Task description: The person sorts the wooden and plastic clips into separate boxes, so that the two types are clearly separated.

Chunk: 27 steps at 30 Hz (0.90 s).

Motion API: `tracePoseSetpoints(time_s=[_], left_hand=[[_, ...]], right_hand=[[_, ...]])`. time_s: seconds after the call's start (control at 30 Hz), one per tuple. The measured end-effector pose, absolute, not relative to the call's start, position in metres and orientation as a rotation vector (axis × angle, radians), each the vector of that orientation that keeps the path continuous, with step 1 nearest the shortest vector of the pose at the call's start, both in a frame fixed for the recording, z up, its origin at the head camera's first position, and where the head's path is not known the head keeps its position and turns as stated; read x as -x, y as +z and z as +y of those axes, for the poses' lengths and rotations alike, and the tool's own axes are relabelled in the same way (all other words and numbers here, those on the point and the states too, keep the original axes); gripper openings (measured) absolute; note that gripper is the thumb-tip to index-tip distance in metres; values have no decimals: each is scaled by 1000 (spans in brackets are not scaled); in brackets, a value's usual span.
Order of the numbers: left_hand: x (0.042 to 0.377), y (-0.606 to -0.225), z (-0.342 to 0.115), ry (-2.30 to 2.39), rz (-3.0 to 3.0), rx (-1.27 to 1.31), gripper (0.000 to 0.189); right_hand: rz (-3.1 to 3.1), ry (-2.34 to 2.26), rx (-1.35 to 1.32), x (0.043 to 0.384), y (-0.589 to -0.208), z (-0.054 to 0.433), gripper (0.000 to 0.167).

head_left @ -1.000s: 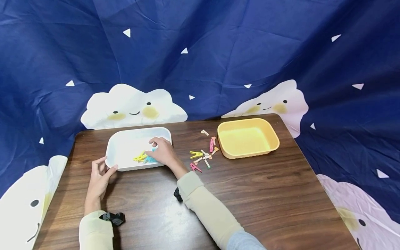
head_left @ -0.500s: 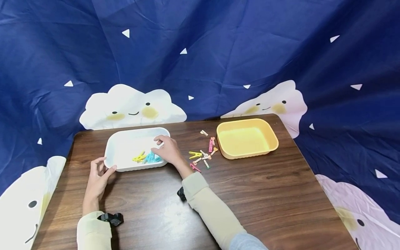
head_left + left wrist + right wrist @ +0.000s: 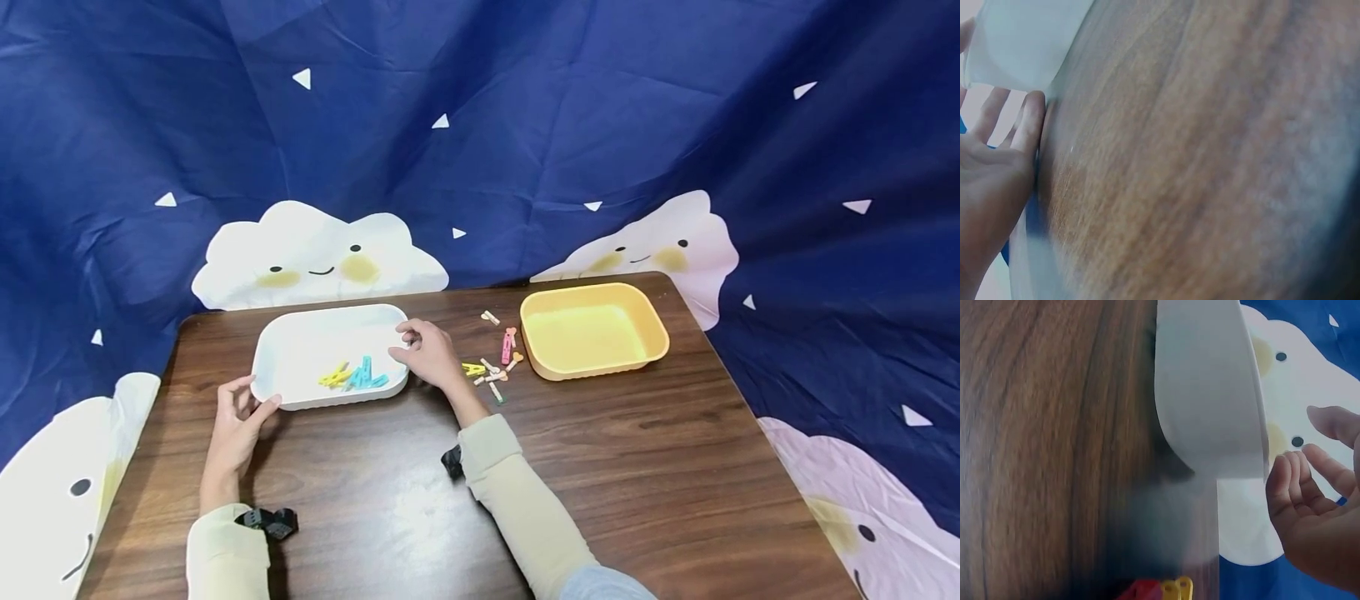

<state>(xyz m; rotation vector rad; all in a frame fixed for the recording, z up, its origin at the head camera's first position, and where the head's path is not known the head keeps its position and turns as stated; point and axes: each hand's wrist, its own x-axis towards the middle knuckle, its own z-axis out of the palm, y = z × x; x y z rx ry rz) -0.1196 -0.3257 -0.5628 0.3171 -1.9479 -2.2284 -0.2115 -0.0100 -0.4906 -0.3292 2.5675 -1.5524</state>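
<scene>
My left hand (image 3: 234, 433) holds the near left corner of a white plastic tub (image 3: 300, 342), thumb on the front rim and fingers at the side. Inside the tub lie yellow clothespins (image 3: 334, 377) and light blue clothespins (image 3: 366, 375), close to its front wall. My right hand (image 3: 433, 354) is at the tub's right rim, its fingers loosely bent with nothing between them. In the right wrist view, thumb and fingertips stand apart beside the tub wall (image 3: 1210, 394). The left wrist view shows fingers (image 3: 1030, 122) against the tub's outside.
Several small clothespins lie loose between the tubs: pink (image 3: 506, 348), yellow (image 3: 474, 369) and pale wooden ones (image 3: 491, 317). My right hand and wrist partly cover this group. A yellow tub (image 3: 592, 371) stands at the back right. A blue cloud-print cloth (image 3: 495, 100) hangs behind the table.
My right hand has moved right, from above the blue clothespins to the tub's right rim, uncovering the clothespins. My left hand has stayed at the corner.
</scene>
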Motion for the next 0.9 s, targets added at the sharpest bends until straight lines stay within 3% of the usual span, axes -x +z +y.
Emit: tracePoseSetpoints(time_s=[0.3,0.9], left_hand=[[120,-559,-325,-2236,-1938,-362,55],[118,-561,-323,-2258,-1916,-339,54]], right_hand=[[2608,-1525,293,213,-490,14,30],[2704,-1399,296,213,-507,62,37]])
